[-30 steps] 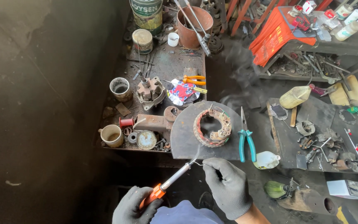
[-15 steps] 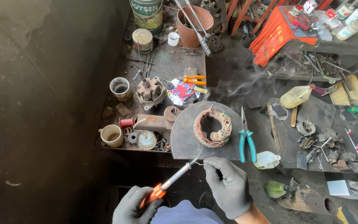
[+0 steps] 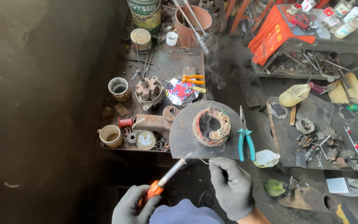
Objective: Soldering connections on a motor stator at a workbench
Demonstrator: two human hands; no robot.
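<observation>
My left hand (image 3: 131, 206), in a grey glove, grips the orange handle of a soldering iron (image 3: 167, 176) whose tip points up toward the near edge of a dark round metal plate (image 3: 183, 137). My right hand (image 3: 232, 190), also gloved, pinches a thin solder wire (image 3: 205, 161) right next to the iron's tip. On the plate lies a ring-shaped copper winding (image 3: 211, 127) with a brown rim. Thin smoke drifts above it.
Teal-handled pliers (image 3: 245, 137) lie just right of the plate. A low tray (image 3: 154, 62) behind holds cups, tins, orange pliers and small parts. A dark board (image 3: 324, 112) with scattered hardware sits right. A white bottle (image 3: 266, 158) lies near my right hand.
The iron's tip and the solder wire have come off the winding toward the plate's near edge. Both hands stay low in the view.
</observation>
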